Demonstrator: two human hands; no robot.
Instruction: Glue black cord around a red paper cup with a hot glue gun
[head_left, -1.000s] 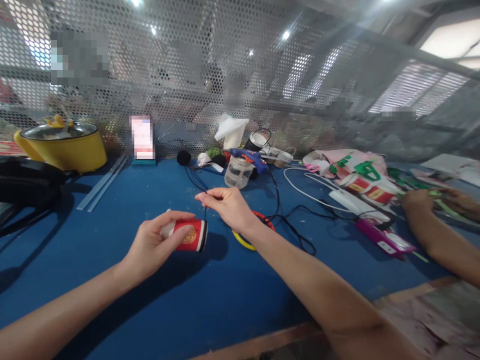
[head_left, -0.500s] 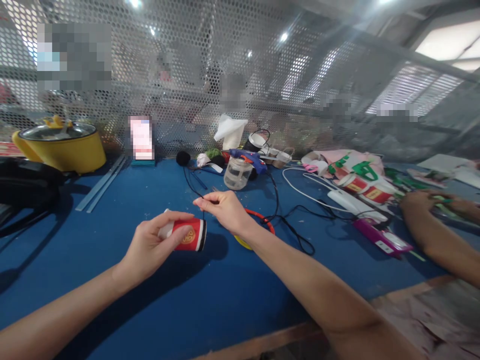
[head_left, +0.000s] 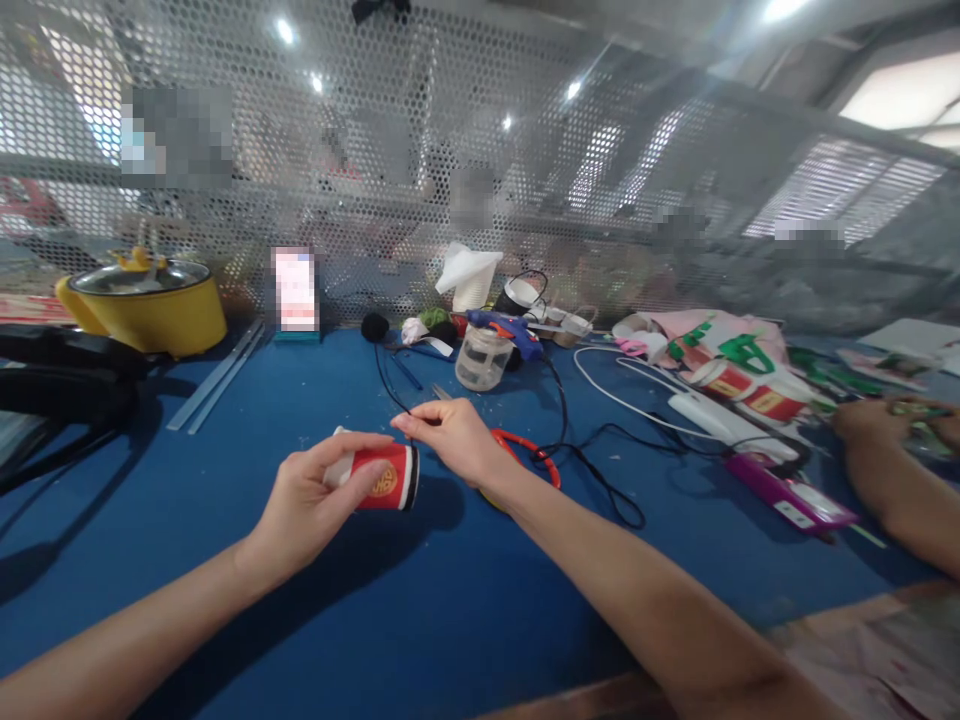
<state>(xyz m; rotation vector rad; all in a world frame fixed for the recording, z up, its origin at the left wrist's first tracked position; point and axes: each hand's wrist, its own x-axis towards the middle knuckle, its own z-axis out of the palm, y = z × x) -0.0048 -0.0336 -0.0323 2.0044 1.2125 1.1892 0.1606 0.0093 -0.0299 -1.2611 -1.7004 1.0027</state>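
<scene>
One blue table [head_left: 465, 610] fronts a perforated metal screen [head_left: 450, 150].

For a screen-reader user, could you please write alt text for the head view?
The left hand holds a small red cup on its side above a blue table, while the right hand pinches a black thread just above it. Behind lie a jar, a glue gun and a yellow pot; another person's hand rests at the right.

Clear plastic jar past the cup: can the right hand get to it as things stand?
Probably yes. The clear plastic jar stands just beyond the right hand on the blue table, with nothing standing between them. But that hand is pinching a black string, so it isn't free.
</scene>
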